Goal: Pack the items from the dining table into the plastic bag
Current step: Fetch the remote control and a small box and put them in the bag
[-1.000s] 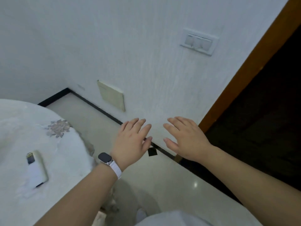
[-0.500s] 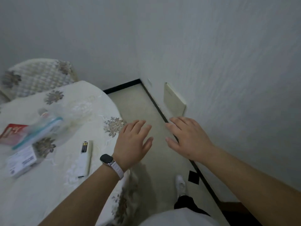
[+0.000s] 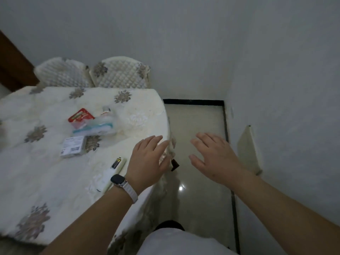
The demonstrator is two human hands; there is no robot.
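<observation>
Hovering with left hand (image 3: 147, 162) and right hand (image 3: 215, 159) spread flat, empty, likely poised to start; remote control (image 3: 108, 176) just beside left hand, plastic bag (image 3: 99, 126) beyond it.

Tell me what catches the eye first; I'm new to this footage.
Two open, empty hands: the left hand over the edge of the cloth-covered table, the right hand above the floor. On the table lie a clear plastic bag, a red packet, a white box and a remote.

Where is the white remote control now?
In the head view the remote control lies on the table near its right edge, left of the left hand and right of the white box.
</observation>
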